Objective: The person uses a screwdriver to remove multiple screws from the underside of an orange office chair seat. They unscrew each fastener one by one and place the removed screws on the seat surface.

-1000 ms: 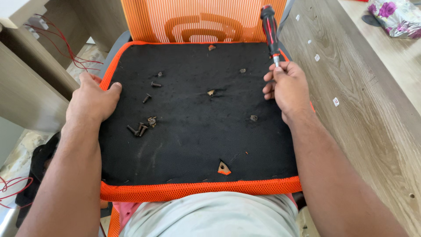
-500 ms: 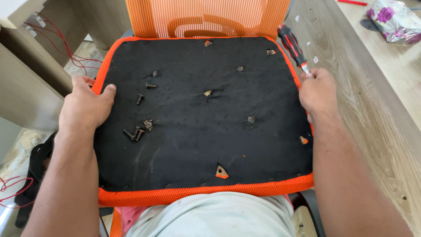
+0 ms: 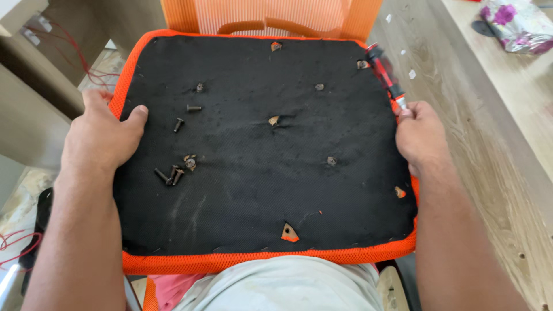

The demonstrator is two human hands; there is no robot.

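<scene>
While our left hand (image 3: pixel 103 138) grips the seat cushion (image 3: pixel 259 150) edge, our right hand (image 3: pixel 420 135) is closed around the red screwdriver (image 3: pixel 385 74); purple-patterned packet (image 3: pixel 518 23) sits far right on the tabletop (image 3: pixel 507 115).

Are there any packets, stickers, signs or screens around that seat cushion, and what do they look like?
Crinkled packet: top right corner, on the wooden surface; shiny silvery wrap with purple and green patches.
Small white stickers: on the wooden planks right of the cushion, beyond the right hand; tiny pale squares, too small to tell more.
No signs or screens in view.
</scene>
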